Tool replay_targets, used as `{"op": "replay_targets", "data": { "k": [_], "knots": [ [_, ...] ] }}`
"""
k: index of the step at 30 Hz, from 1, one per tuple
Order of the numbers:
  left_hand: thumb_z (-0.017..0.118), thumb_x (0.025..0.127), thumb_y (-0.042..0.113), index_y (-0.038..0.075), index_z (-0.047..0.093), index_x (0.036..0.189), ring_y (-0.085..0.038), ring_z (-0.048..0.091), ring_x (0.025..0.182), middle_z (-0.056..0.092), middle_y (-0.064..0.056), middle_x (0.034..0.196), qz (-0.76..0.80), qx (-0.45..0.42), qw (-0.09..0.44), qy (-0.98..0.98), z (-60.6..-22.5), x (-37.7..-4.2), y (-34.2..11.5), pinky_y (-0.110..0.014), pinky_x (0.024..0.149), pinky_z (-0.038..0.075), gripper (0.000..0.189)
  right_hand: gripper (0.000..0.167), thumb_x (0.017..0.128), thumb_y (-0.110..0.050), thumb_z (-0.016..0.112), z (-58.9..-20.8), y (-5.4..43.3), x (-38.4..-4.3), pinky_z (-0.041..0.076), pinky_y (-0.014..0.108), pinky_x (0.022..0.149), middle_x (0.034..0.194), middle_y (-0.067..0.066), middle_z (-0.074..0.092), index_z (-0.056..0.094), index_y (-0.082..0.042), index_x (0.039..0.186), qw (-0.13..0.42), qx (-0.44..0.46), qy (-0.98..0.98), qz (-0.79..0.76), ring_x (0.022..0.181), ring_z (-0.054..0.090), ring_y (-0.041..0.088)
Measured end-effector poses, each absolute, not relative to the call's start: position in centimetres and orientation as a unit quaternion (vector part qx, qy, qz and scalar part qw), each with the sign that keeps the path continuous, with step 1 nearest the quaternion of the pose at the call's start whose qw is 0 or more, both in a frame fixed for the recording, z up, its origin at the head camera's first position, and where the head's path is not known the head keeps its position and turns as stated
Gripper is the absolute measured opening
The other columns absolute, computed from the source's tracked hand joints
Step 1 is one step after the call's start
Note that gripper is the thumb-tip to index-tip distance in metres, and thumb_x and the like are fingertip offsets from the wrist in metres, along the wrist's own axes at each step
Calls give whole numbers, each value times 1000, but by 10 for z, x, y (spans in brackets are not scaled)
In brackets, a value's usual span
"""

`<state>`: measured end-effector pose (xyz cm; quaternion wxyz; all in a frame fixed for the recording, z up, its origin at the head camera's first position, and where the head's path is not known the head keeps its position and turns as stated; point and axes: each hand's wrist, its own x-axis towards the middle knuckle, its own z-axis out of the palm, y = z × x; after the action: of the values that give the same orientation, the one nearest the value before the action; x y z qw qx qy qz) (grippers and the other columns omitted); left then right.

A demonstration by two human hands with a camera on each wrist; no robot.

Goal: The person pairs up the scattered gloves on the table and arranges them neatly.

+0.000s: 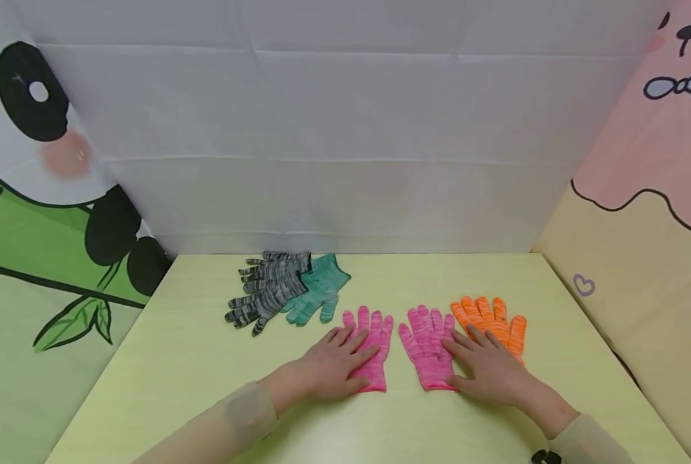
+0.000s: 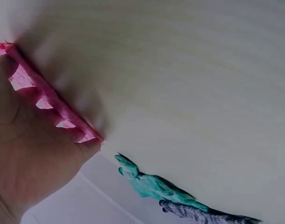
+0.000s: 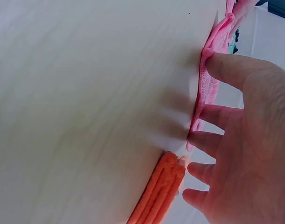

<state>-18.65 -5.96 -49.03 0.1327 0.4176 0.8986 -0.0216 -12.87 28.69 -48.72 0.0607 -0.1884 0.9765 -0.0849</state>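
We count 2 pink gloves [image 1: 429, 351], 2 grey-black gloves [image 1: 272, 296], at least 1 teal glove [image 1: 322, 283], at least 1 orange glove [image 1: 490, 322]. Plus 1 left hand [image 1: 336, 367], 1 right hand [image 1: 487, 370], 1 table [image 1: 206, 361].

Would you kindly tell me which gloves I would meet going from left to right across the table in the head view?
Black-and-grey striped gloves, teal glove, left pink glove, right pink glove, orange glove.
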Motion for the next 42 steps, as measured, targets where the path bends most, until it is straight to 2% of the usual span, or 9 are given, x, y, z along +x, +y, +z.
{"op": "replay_targets", "data": {
  "k": [11,18,24,34,38,42],
  "knots": [
    [43,104,59,35,22,164,-34,11,156,13,-4,171,-24,426,138,894,-478,-191,-50,-56,123,13,68,76,95,-61,62,-491,287,-129,16,69,117,160,14,40,49,-15,154,64,-178,978,-90,150,23,48],
    [43,104,57,36,26,163,-35,12,156,13,-5,171,-19,447,142,883,-484,-193,-45,-58,122,16,65,77,95,-63,60,-493,289,-129,15,68,118,162,13,38,48,-16,155,70,-174,978,-92,151,21,47],
    [42,104,59,38,23,164,-34,8,156,10,-4,172,-22,451,140,881,-495,-198,-42,-59,122,12,66,78,95,-63,60,-493,290,-129,15,68,118,162,12,38,48,-16,155,71,-174,977,-96,151,20,47],
    [41,102,65,31,24,165,-32,9,156,16,-5,171,53,418,132,897,-489,-191,-56,-58,123,9,73,77,97,-62,59,-491,298,-121,15,67,118,161,12,39,48,-13,155,31,-180,976,-120,151,20,46],
    [47,103,59,25,31,163,-36,15,155,24,-8,169,66,375,114,918,-484,-185,-70,-59,122,14,71,74,96,-59,62,-490,305,-116,15,65,119,160,11,41,50,-13,153,1,-176,978,-116,151,20,45],
    [57,101,47,15,47,155,-39,36,146,44,-12,158,86,299,80,947,-482,-178,-80,-57,116,32,64,74,96,-59,62,-492,310,-115,15,64,119,161,10,40,51,-12,152,-13,-180,978,-103,151,21,46]
  ]
}}
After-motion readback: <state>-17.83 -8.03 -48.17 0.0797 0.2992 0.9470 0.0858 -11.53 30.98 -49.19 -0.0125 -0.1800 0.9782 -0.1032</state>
